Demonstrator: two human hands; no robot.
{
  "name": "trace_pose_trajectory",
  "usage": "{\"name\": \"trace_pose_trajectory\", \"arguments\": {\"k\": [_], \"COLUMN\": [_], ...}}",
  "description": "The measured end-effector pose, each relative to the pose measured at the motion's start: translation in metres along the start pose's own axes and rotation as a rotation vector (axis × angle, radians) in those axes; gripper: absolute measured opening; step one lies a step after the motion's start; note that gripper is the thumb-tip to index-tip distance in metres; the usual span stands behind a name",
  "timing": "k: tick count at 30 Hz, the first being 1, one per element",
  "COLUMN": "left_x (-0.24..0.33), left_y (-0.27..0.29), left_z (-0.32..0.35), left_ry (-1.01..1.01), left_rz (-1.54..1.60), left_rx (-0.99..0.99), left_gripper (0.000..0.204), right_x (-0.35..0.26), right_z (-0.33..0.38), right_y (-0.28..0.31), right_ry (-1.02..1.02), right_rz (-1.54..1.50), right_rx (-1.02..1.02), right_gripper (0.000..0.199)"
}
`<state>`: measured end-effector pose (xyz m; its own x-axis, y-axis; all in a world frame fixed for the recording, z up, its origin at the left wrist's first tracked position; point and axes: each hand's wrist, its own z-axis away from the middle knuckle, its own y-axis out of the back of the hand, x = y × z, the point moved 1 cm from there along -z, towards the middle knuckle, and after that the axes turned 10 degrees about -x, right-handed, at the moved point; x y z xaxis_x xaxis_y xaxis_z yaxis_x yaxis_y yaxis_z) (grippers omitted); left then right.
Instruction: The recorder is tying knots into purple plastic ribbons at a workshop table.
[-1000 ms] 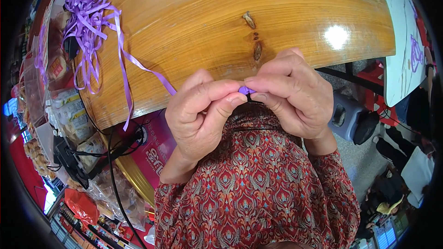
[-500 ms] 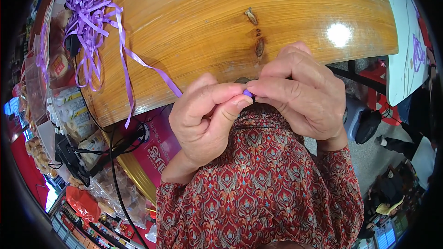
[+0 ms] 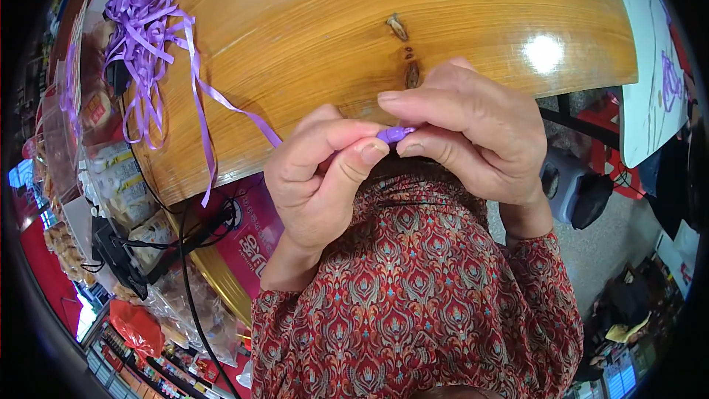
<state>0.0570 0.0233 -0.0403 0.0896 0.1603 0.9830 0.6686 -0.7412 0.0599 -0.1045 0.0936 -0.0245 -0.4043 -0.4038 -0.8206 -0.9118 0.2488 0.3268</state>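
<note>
From where I was watching, both hands were up close over the near edge of the table (image 3: 458, 22). The left hand (image 3: 321, 177) and right hand (image 3: 473, 129) met fingertip to fingertip, each pinching the ribbon (image 3: 395, 134). Only a short purple bit showed between the thumbs. A strand ran from the left hand back across the wood to the loose pile (image 3: 140, 37) at the far left.

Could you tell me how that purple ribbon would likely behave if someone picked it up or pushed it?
The purple ribbon is probably floppy: it trails in loose curves from the pile across the wooden table. It looks thin, so likely very light. Its glossy surface may slip; both hands pinch it.
</note>
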Motion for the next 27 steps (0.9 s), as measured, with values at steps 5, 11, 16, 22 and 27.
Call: {"name": "trace_pose_trajectory", "arguments": {"k": [5, 11, 16, 22, 27], "left_x": [0.000, -0.001, 0.001, 0.001, 0.000], "left_y": [-0.002, 0.001, -0.001, -0.013, -0.019], "left_z": [0.001, 0.002, 0.000, 0.001, -0.001], "left_ry": [-0.019, -0.029, -0.093, -0.243, -0.239], "left_rz": [0.073, 0.101, 0.038, 0.077, 0.187], "left_rx": [0.001, -0.008, -0.015, 0.040, 0.021], "left_gripper": [0.008, 0.009, 0.010, 0.013, 0.013], "right_x": [-0.002, -0.005, -0.007, -0.008, 0.001], "right_z": [0.001, 0.003, 0.003, 0.004, 0.020], "right_y": [0.007, 0.010, 0.014, 0.006, -0.012], "right_ry": [0.063, 0.114, 0.148, 0.140, 0.064], "right_rz": [0.097, 0.200, 0.292, 0.062, -0.216], "right_rx": [-0.059, -0.106, -0.163, -0.116, 0.084], "right_gripper": [0.029, 0.031, 0.029, 0.021, 0.021]}}
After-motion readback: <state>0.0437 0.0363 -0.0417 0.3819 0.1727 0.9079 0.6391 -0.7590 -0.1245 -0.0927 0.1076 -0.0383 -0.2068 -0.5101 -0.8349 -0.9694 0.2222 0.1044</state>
